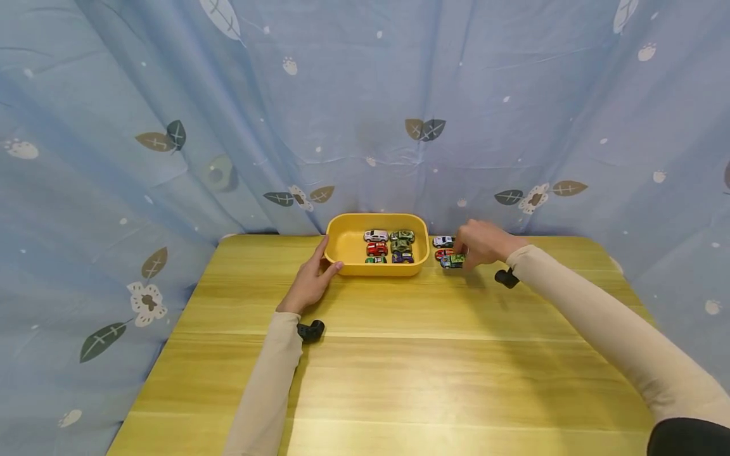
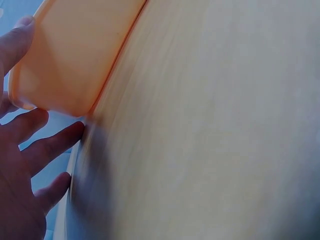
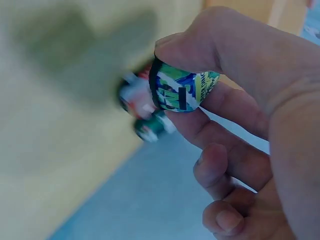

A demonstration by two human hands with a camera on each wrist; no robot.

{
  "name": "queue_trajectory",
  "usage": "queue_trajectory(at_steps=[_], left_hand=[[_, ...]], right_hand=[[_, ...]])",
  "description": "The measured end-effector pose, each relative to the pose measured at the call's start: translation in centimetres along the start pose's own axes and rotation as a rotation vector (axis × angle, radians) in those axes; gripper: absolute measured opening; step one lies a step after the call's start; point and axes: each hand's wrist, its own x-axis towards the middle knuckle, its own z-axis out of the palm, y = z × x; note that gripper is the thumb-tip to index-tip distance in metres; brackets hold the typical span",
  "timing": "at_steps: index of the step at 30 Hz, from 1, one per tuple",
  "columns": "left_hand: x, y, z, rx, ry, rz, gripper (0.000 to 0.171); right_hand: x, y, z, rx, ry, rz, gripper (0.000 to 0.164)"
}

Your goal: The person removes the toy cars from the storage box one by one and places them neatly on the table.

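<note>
Head view: yellow rounded-rectangle plastic bin [image 1: 373, 270] sits at the far side of the wood-grain table [image 1: 371, 380], six small multicoloured toy cars [image 1: 377, 249] inside, in two columns of three. Left hand [image 1: 310, 282] is on its left end; right hand [image 1: 485, 244] is just off the right end, grasping a small green-and-blue patterned toy car [image 1: 452, 261]. White toy car [image 1: 443, 242] and red toy car [image 1: 443, 254] sit right beside it, so small wrist moves are advisable to avoid clipping them. Can't tell if the held car's wheels touch the table. Left wrist view: fingers fairly straight and spread, thumb at the rim, not curled round the bin; light pressure should be enough to steady it without sliding. Right wrist view: thumb and index pinch the car's body, other fingers loosely bent clear. Good hold, I'd say; level it and release gently.
</note>
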Motion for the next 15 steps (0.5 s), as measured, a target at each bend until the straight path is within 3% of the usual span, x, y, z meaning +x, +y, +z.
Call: queue_trajectory(at_steps=[5, 15], left_hand=[[0.0, 0.0, 0.0, -0.002, -0.003, -0.015, 0.082], [0.0, 0.1, 0.0, -0.005, 0.003, -0.007, 0.082]], right_hand=[[-0.3, 0.4, 2.1, 0.015, 0.002, -0.043, 0.028], [-0.3, 1.0, 3.7, 0.013, 0.047, -0.061, 0.025]])
